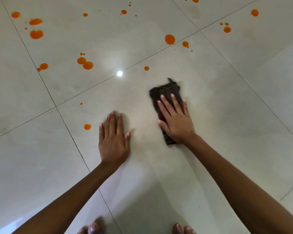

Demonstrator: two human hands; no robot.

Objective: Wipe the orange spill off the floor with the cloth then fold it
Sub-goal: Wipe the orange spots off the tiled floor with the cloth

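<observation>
Brown cloth (166, 92) pressed under flat right hand (176, 122) on tiled floor (243, 115).
Left hand (114, 142) flat alongside, fingers straight; about twenty orange drops (169, 39) beyond.

There are two hands, the left hand (114, 142) and the right hand (176, 122), and each one shows five fingers (112, 122). Two arms (66, 196) reach in from the bottom. There is one cloth (166, 90), dark brown. On the floor (227, 115) there are more than twenty orange spots (170, 39), if you count the tiny ones too. Around a dozen are big and the others are small. Three of them sit on the same tile as the hands. There is one bright dot of light (119, 73). At the bottom edge two feet peek in, the left foot (93, 227) and the right foot (179, 228), but the toes are too blurry to count.
</observation>
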